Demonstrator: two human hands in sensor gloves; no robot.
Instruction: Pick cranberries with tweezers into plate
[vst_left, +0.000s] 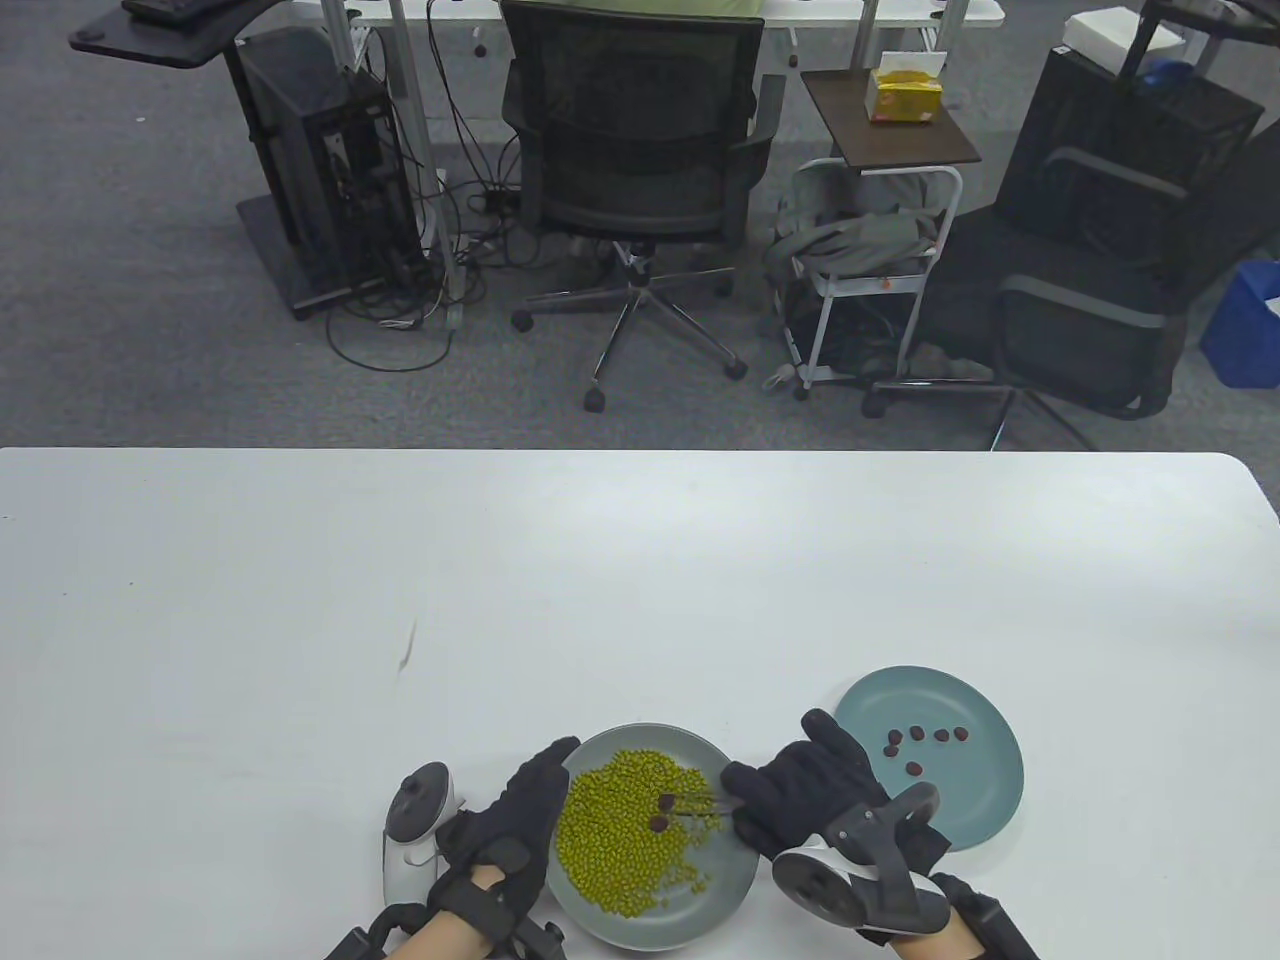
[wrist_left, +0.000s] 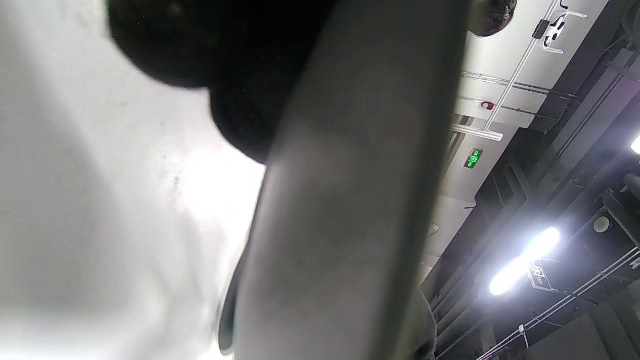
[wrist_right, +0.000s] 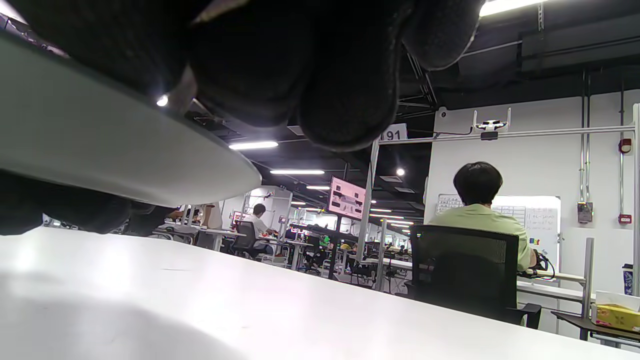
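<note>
A grey plate (vst_left: 725, 880) near the table's front edge holds a heap of green beans (vst_left: 625, 835) with two dark cranberries (vst_left: 659, 822) on it. My right hand (vst_left: 800, 790) holds metal tweezers (vst_left: 700, 802) whose tips reach the upper cranberry; whether they grip it I cannot tell. My left hand (vst_left: 515, 830) rests against the grey plate's left rim. A blue-green plate (vst_left: 985, 790) to the right holds several cranberries (vst_left: 915, 768). In the left wrist view the grey plate's rim (wrist_left: 350, 200) fills the middle. In the right wrist view my gloved fingers (wrist_right: 310, 65) hang over that rim (wrist_right: 125, 155).
The white table (vst_left: 500, 580) stretches far behind the plates, with a small dark mark (vst_left: 407, 655) at its left middle. Office chairs (vst_left: 640, 170) and a side table with a yellow box (vst_left: 903, 90) stand on the floor beyond the far edge.
</note>
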